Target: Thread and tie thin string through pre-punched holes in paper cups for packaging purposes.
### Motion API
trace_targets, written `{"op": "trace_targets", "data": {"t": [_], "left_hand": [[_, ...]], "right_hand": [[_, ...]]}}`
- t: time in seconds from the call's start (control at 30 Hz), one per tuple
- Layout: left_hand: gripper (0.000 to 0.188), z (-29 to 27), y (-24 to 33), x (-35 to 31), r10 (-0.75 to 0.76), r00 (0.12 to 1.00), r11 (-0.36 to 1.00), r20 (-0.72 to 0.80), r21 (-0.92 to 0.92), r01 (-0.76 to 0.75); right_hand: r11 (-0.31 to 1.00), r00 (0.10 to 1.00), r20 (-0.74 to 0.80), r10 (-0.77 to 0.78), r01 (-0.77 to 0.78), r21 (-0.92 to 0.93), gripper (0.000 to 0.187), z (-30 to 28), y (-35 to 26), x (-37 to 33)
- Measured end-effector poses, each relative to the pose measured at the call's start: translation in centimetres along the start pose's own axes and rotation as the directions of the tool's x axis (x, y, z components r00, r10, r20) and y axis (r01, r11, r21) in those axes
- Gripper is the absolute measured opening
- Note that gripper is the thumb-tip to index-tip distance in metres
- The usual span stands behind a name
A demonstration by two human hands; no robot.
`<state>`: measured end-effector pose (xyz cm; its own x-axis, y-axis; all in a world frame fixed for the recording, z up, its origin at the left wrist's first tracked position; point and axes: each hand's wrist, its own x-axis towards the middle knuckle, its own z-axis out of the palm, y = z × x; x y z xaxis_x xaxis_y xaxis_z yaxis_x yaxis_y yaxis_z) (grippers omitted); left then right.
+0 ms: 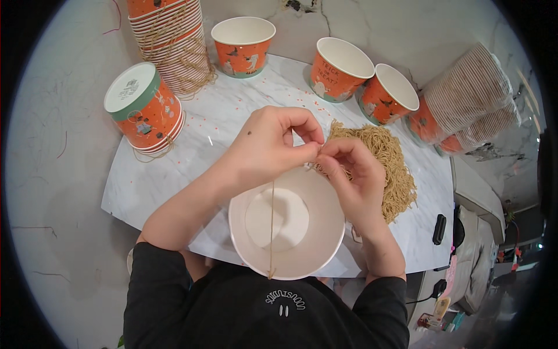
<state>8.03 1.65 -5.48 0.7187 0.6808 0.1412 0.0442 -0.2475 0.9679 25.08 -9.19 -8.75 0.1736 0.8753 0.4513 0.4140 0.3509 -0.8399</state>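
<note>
A large white-lined paper bucket (241, 232) faces up in front of my body, at the table's near edge. A thin tan string (272, 224) crosses its mouth, knotted at the near rim and passing out of sight beneath my left hand. Above the far rim, my left hand (279, 136) and my right hand (354, 168) meet with thumbs and fingers pinched closed. Tan string shows just below the fingertips, and what lies inside the pinch is mostly hidden. A heap of loose tan strings (395, 168) lies beside and beyond my right hand.
On the marble-patterned table (192, 174) stand a tall stack of orange buckets (171, 52) draped with string, an upturned stack (145, 110), and three upright buckets (244, 55). Plastic-wrapped buckets (471, 93) lean at the right. A small black object (439, 229) lies near the right edge.
</note>
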Motion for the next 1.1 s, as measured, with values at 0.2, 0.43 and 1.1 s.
{"op": "trace_targets", "data": {"t": [0.2, 0.43, 1.1], "left_hand": [[0.006, 1.0, 0.0, -0.4, 0.164, 0.984, 0.985, -0.076, 0.067, -0.159], [0.008, 1.4, -0.3, -0.4, 0.271, 0.956, 0.951, -0.113, 0.182, -0.248], [0.005, -0.1, -0.9, -0.2, 0.174, 0.983, 0.964, -0.056, 0.212, -0.159]], "right_hand": [[0.805, 0.931, 0.114, 0.346, -0.357, 0.473, 0.017, -1.1, -0.2, 1.0], [0.77, 0.945, 0.088, 0.315, -0.309, 0.558, 0.015, -0.7, 0.6, 1.1], [0.693, 0.871, 0.286, 0.399, -0.491, 0.528, 0.017, -0.8, 0.7, 1.0]]}}
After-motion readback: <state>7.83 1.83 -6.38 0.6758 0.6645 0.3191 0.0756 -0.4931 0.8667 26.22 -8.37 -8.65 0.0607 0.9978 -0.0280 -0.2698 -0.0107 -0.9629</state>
